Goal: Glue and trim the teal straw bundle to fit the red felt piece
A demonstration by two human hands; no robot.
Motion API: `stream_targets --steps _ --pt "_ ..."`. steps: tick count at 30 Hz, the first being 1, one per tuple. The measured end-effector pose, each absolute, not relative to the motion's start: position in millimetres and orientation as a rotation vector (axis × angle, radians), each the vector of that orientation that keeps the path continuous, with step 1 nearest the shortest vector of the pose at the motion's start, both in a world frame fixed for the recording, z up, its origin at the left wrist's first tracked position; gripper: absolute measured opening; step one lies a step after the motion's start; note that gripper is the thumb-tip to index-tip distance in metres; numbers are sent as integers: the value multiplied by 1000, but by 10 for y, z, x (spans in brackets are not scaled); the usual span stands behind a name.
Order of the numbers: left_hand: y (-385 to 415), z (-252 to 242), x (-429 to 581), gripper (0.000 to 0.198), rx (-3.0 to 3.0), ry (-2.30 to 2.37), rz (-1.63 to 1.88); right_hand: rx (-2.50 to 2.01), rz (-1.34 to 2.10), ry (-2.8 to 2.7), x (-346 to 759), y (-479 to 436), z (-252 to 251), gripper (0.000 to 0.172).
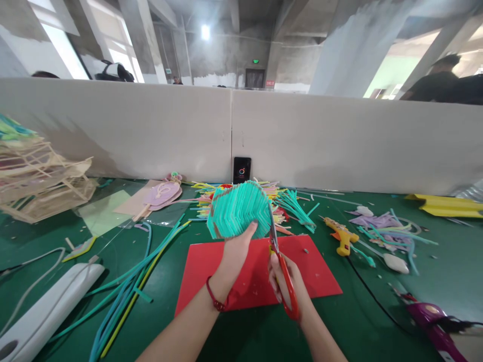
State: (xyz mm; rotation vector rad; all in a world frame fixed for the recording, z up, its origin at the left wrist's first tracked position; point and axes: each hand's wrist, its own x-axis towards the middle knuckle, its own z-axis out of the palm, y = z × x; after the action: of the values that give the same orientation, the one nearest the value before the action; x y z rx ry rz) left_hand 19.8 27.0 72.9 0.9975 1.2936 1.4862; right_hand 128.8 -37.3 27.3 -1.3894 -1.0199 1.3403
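Note:
My left hand (234,254) grips the lower edge of a teal panel of glued straws (237,208) and holds it upright above a red sheet (320,274) on the green table. A red cord bracelet circles that wrist. My right hand (284,281) is closed on red-handled scissors (281,266). Their blades point up along the right edge of the teal panel and touch it.
Loose coloured straws (128,286) lie left and behind. A yellow glue gun (341,236) rests to the right, a purple tool (433,322) at the near right, a white device (45,309) at the near left. A phone (242,170) leans on the grey partition. Stick frames (37,186) stack far left.

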Motion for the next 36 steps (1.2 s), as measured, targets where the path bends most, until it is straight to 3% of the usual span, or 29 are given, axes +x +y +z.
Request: stream_targets --steps 9,21,36 --pt "328 645 198 57 1059 1264 1496 -1294 1332 -1048 1321 -334 219 56" --pt "181 892 236 31 1130 1359 1208 -1215 1232 -1112 1325 -273 147 55" --pt "218 834 215 33 1100 1369 1244 -1205 1250 -1110 1315 -289 204 54"
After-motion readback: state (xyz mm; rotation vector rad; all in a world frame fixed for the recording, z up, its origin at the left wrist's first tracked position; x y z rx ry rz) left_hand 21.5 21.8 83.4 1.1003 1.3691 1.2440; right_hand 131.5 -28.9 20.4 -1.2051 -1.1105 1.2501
